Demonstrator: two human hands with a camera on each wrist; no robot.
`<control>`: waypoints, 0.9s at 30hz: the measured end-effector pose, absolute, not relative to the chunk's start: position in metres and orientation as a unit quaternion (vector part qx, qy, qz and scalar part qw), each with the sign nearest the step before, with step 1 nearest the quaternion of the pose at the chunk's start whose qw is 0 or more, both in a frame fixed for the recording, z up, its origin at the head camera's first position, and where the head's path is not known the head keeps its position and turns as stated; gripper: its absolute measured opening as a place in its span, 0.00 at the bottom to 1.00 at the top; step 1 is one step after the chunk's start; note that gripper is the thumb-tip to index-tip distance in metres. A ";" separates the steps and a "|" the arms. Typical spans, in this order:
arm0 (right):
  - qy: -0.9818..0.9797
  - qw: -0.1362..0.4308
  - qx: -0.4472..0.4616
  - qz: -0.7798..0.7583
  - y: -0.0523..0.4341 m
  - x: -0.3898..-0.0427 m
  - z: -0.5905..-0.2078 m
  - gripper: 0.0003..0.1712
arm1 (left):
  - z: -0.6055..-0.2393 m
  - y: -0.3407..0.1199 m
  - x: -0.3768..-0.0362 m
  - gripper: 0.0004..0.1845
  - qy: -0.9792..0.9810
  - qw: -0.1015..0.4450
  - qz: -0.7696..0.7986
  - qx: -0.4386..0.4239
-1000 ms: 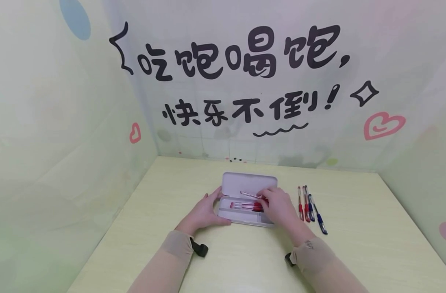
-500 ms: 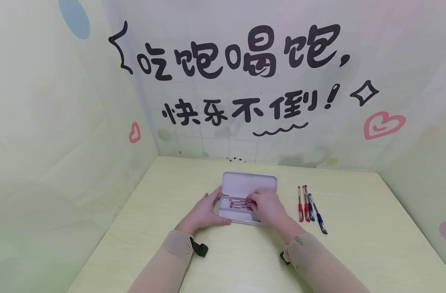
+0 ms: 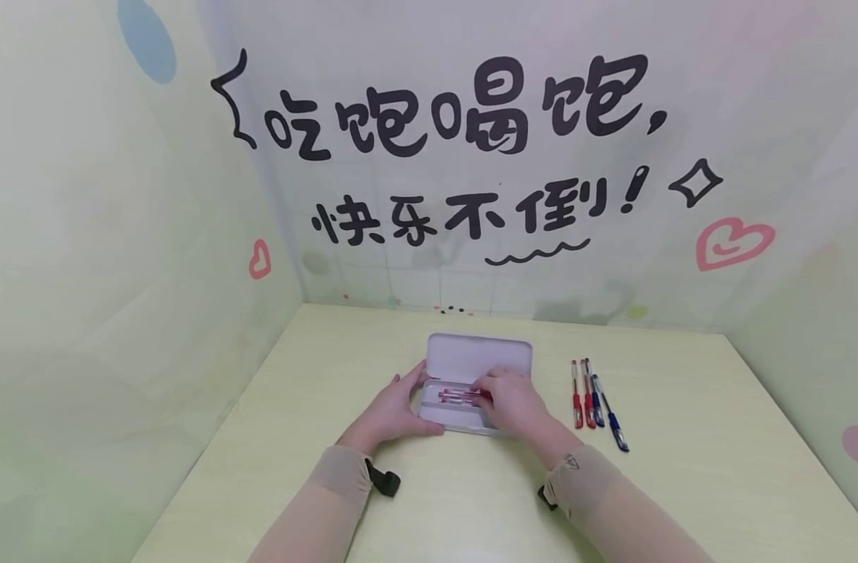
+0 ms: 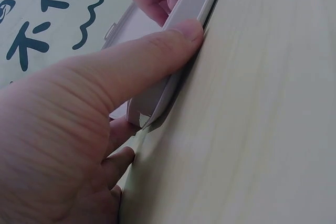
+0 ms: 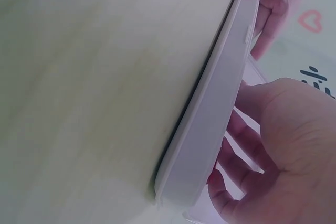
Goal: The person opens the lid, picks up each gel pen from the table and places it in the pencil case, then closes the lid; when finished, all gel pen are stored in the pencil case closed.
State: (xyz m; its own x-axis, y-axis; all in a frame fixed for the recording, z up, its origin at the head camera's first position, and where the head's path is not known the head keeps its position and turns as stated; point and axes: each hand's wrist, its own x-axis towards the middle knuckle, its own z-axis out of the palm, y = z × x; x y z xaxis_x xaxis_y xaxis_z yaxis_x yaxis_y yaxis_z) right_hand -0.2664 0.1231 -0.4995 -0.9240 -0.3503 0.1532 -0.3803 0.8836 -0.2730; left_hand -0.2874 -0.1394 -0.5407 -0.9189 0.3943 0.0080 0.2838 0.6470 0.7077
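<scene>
A pale lilac pencil case (image 3: 443, 353) lies with its lid raised on the table. My left hand (image 3: 389, 410) grips its left end, the thumb (image 4: 184, 31) on the front wall and fingers behind. Several red pens (image 3: 457, 396) with clear barrels lie lengthwise in the rear compartment. Reaching into the case from the right, my right hand (image 3: 516, 403) has its fingers curled at the right ends of these pens and pinches one. The right wrist view shows the fingertips behind the case wall (image 5: 205, 114), with a speck of red beside one; the hand mostly hides the pen.
On the table to the right of the case lie two red pens (image 3: 577, 395) and two blue pens (image 3: 615, 430), close together. Printed fabric walls (image 3: 400, 274) close off the back and both sides of the table (image 3: 295, 352).
My right hand has moved left and down into the case, bringing a red pen from a tilt above the compartment to lie among the others. The left hand has stayed put.
</scene>
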 end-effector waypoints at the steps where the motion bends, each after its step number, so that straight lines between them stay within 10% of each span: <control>1: -0.969 0.049 0.185 0.156 0.123 -0.266 -0.500 0.13 | -0.541 -0.140 -0.287 0.76 0.904 0.074 0.377 0.188; 27: -0.958 0.120 -0.001 0.260 0.238 -0.253 -0.486 0.27 | -0.543 -0.139 -0.290 0.77 0.909 0.067 0.365 0.190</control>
